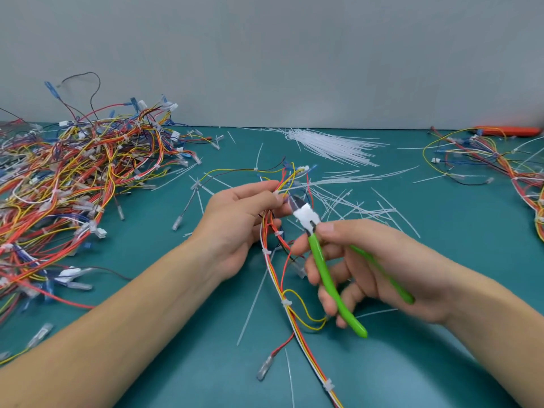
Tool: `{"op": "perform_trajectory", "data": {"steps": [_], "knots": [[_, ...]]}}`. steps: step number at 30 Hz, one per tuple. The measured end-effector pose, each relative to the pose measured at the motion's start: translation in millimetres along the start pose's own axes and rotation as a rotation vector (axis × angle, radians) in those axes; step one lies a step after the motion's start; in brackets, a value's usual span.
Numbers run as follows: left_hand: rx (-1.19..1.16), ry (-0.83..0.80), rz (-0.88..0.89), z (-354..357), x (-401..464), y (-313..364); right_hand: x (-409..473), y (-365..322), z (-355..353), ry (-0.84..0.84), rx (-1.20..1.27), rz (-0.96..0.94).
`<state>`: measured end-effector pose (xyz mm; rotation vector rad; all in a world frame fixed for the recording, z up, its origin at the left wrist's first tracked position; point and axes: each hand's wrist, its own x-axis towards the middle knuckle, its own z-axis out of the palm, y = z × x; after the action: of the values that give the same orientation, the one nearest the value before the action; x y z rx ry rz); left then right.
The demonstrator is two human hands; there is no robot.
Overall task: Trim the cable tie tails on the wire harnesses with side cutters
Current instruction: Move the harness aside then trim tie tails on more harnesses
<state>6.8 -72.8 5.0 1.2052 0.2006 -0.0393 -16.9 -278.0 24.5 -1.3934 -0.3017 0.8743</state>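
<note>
**Cutters at the tie, harness pinched in my left**

My right hand (362,269) wraps the green handles of the side cutters (323,260), thumb on top, fingers curled under; the handles are spread and the blades stand slightly apart, nose aimed up-left. My left hand (244,219) is clamped on the wire harness (282,272), fingertips pinching the bundle just beside the cutter tip, palm turned inward, forearm coming in from the lower left. The harness trails from that grip toward me across the teal desk (441,363), banded by white cable ties. Cut tie tails (362,207) lie scattered behind my hands. A big heap of harnesses (73,184) sits far left, fresh cable ties (329,145) at the back, and more harnesses (500,160) far right.
</note>
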Motion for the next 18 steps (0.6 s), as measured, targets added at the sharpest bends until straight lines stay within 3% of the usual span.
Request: {"op": "perform_trajectory", "data": {"steps": [4,10,18], "knots": [[-0.046,-0.054,0.014,1.0,-1.4,0.2,1.6,1.1,0.0,-0.052,0.094,0.081],[-0.063,-0.126,0.039,1.2,-4.1,0.5,2.9,-1.5,0.0,-0.106,0.273,0.047],[-0.054,-0.156,0.077,4.2,-8.6,-1.9,4.2,1.9,2.5,-0.106,0.321,0.021]]}}
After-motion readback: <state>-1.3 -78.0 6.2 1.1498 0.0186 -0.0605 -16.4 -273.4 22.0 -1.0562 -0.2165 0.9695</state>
